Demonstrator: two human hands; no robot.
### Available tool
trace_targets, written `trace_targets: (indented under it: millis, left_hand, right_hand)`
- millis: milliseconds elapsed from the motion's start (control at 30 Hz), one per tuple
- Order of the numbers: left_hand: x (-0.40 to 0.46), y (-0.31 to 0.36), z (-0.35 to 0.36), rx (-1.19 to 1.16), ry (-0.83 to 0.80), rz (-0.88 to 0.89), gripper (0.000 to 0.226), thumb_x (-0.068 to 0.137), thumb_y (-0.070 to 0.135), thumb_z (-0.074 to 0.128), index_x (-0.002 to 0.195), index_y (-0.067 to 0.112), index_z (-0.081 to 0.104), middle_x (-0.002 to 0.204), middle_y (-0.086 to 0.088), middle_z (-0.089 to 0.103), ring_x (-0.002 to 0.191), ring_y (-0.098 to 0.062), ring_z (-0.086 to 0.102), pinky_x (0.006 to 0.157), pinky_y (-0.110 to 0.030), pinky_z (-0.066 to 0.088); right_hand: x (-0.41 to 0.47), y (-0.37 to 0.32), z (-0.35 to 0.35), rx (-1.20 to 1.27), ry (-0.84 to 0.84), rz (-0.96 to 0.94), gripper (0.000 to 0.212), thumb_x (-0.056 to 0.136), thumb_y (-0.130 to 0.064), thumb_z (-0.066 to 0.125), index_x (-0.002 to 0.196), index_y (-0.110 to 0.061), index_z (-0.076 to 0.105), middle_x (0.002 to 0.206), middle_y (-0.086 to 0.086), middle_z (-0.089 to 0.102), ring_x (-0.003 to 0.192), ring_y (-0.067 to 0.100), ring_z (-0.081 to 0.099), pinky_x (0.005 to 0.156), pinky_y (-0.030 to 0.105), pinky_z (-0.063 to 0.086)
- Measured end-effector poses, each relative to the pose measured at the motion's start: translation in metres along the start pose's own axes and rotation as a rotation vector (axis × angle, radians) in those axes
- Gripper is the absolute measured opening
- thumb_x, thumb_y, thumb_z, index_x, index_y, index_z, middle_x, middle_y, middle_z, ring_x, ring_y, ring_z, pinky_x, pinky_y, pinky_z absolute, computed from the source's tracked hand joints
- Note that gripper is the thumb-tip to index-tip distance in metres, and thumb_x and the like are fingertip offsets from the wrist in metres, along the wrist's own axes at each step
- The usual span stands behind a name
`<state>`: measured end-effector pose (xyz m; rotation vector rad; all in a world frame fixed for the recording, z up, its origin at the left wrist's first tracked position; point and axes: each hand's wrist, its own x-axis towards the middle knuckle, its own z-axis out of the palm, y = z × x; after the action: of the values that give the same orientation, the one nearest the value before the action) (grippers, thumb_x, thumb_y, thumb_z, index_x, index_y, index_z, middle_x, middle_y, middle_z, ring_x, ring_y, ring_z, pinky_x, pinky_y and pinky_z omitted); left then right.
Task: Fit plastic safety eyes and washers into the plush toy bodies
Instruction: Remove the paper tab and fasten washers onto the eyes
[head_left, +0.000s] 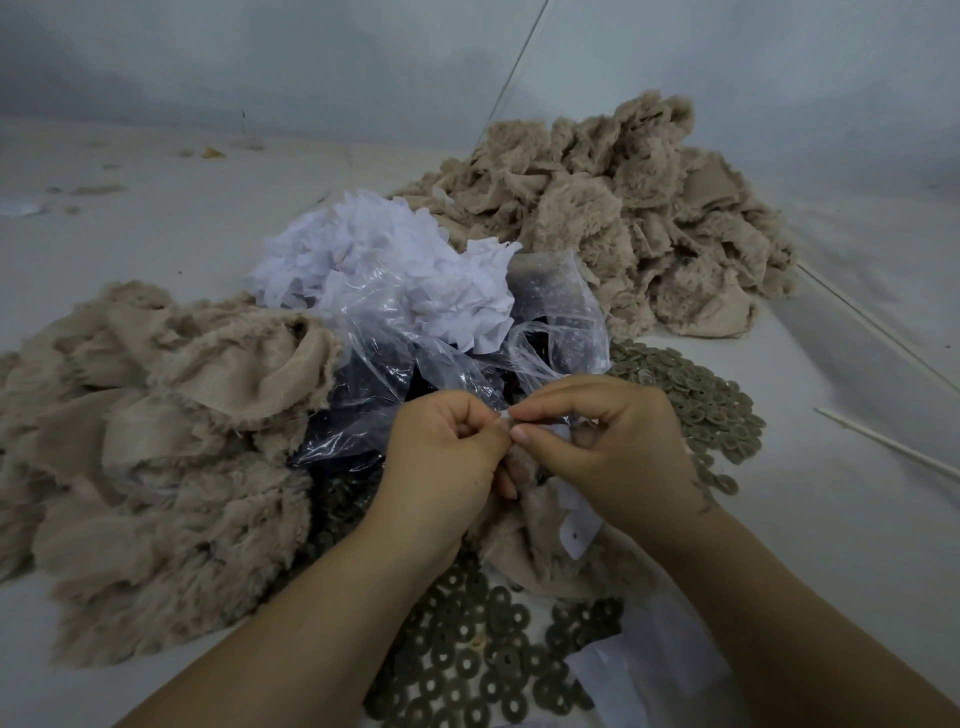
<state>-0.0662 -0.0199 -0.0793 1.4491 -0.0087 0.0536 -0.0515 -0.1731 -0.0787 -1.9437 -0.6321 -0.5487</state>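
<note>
Plush body (524, 514) sits at the near middle of the bench, bunched between both hands over loose washers. Beige fur fabric, limp and light, no stuffing by the look of it; it will fold and slide rather than hold shape, so my guess is to grip it right at the eye hole, pinching fabric close around the post, not by the floppy edges. A white backing piece (579, 530) with a small hole hangs off its right side, thin and papery, easy to crease.

Left hand (441, 457) has its fingers curled tight, thumb and forefinger pinching the fabric top. Right hand (602, 441) is also curled, fingertips (522, 435) meeting the left's at a small pale bit; whether that is an eye post, a washer or the backing I cannot tell, too small and covered.

Washers (467, 660) are flat olive rings, stiff, thin, probably slick and prone to skating on the bench; a second spread (711, 410) lies just right of the hands. Best pinched by the rim.

Clear plastic bag (415, 364) lies just beyond the hands, dark contents inside, possibly eyes, unclear. White scraps (384, 260) heap behind it. Beige fur pile (156, 467) toward the left edge, another (623, 218) toward the far right. Thin stick (883, 441) near the right edge.
</note>
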Motion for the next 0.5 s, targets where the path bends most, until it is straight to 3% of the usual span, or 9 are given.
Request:
trace_targets:
  millis: [500]
  left_hand:
    - [-0.0005,-0.0043,-0.0013,-0.057,-0.033,0.045,0.031,0.09,-0.008,0.059,0.062,0.005,0.062,0.055,-0.017,0.064,0.042,-0.02,0.053,0.043,-0.024,0.045]
  right_hand:
    - [-0.0007,-0.0018,0.0005,0.103,-0.051,0.108,0.014,0.076,-0.005,0.082,0.089,-0.01,0.078,0.088,0.0,0.073,0.085,0.007,0.069,0.077,0.016,0.053]
